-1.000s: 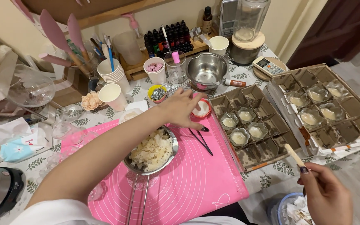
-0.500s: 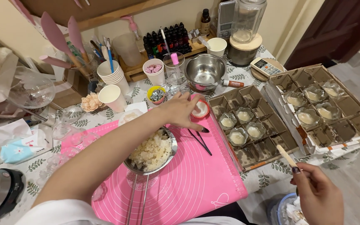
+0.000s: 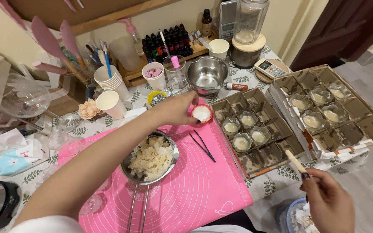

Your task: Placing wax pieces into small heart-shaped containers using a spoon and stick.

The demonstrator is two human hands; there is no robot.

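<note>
Head view: a pink mat [image 3: 186,194] covers a leaf-print tablecloth [image 3: 281,172]. At the mat's far edge the left hand [image 3: 175,108] grips a small red cup [image 3: 202,113] of white filling. Right of the mat, the right hand [image 3: 326,200] pinches a wooden stick [image 3: 295,161], its lower end hidden. On the mat, a strainer [image 3: 151,157] holds what looks like wax flakes.

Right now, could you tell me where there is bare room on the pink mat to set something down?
The pink mat is bare on its near right part, bordered by the tweezers, the strainer handle and the near divided box. It is crowded toward the back, around the left hand, red cup and steel bowl.
</note>
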